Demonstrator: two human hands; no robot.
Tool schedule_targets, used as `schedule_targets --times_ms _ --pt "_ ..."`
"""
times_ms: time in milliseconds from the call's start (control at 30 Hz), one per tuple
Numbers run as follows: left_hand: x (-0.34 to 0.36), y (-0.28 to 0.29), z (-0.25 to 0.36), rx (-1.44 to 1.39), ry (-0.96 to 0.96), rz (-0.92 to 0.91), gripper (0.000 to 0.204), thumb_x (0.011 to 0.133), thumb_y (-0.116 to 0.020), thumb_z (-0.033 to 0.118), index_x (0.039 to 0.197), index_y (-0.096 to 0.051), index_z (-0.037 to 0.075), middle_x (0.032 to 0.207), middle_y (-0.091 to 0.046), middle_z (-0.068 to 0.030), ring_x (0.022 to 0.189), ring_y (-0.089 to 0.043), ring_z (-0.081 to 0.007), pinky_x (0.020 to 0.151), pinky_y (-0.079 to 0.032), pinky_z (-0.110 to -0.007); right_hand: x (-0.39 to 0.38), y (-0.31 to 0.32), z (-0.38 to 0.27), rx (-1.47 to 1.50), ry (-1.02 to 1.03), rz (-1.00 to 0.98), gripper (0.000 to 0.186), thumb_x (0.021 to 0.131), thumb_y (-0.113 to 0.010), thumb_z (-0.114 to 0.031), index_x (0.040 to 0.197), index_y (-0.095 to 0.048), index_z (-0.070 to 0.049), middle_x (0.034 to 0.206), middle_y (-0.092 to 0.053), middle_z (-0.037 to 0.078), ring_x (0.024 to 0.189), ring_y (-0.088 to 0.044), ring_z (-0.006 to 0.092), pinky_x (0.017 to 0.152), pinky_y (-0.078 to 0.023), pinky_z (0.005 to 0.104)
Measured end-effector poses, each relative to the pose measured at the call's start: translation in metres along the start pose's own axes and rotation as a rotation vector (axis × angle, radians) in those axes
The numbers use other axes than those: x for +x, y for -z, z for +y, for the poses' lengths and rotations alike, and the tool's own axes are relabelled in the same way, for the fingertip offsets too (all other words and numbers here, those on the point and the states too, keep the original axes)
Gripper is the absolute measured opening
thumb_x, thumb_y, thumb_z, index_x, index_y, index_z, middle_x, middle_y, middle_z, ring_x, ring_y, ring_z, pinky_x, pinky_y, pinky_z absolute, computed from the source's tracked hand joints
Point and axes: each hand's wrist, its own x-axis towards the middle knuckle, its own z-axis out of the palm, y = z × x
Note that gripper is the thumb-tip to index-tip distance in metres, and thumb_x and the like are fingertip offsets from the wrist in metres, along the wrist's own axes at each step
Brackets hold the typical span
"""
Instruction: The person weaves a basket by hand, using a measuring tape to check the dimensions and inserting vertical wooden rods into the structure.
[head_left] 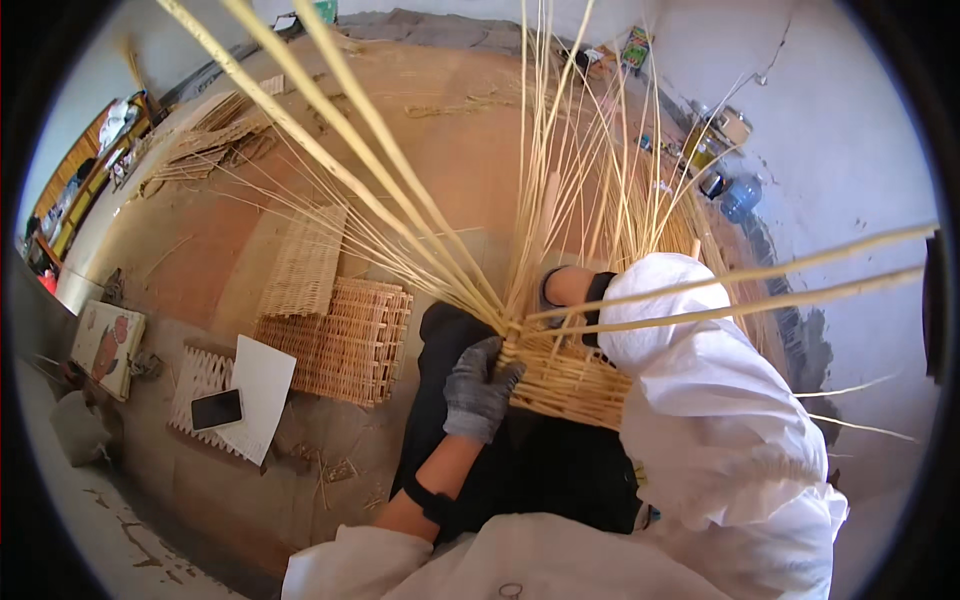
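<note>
A partly woven wicker panel [565, 385] of pale willow rods rests across my lap on dark trousers. Long upright rods [540, 130] fan out from its edge, away from me. Three thicker rods [350, 130] slant up to the left from its left corner, and two more rods [780, 270] reach right across my white sleeve. My left hand [480, 390], in a grey glove, is closed round the woven left corner. Beyond the panel's far edge is my right hand [549, 286], also gloved; rods and the wrist hide its fingers.
Left of my leg lie woven wicker panels [345, 345]. Nearby are a white sheet [262, 385], a phone [216, 409] and a picture-covered box or book [107, 345]. Loose rods [640, 215] spread ahead right, near a blue water jug [741, 197] by the wall.
</note>
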Motion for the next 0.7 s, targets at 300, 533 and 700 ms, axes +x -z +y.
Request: schedule_targets --times_ms 300,533,700 --pt "0.007 0.015 0.003 -0.006 0.008 -0.079 0.043 0.077 -0.071 0.008 0.113 -0.053 -0.006 0.106 -0.060 -0.0143 0.095 -0.058 -0.0202 0.085 -0.048 -0.031 -0.112 0.189 -0.095 -0.218 -0.116 0.134 0.016 0.078 -0.061 -0.023 0.086 -0.069 -0.013 0.069 -0.064 0.007 0.062 -0.063 0.0253 0.056 -0.051 0.0354" --pt "-0.010 0.018 0.069 0.162 -0.253 -0.082 0.032 0.082 -0.065 0.011 0.108 -0.056 -0.005 0.101 -0.062 -0.0183 0.095 -0.060 -0.0258 0.084 -0.049 -0.033 -0.196 -0.013 -0.109 0.147 -0.261 0.662 0.020 0.082 -0.055 -0.021 0.098 -0.064 -0.013 0.062 -0.059 0.006 0.054 -0.059 0.0218 0.049 -0.048 0.0341" --pt "0.028 -0.043 0.111 0.822 0.077 -0.302 0.034 0.081 -0.063 0.030 0.098 -0.060 0.001 0.096 -0.063 -0.0184 0.091 -0.061 -0.0306 0.079 -0.049 -0.036 -0.193 0.039 -0.122 -0.132 -0.371 0.242 0.018 0.083 -0.051 -0.021 0.095 -0.062 -0.015 0.059 -0.057 0.006 0.052 -0.058 0.0231 0.046 -0.046 0.0360"
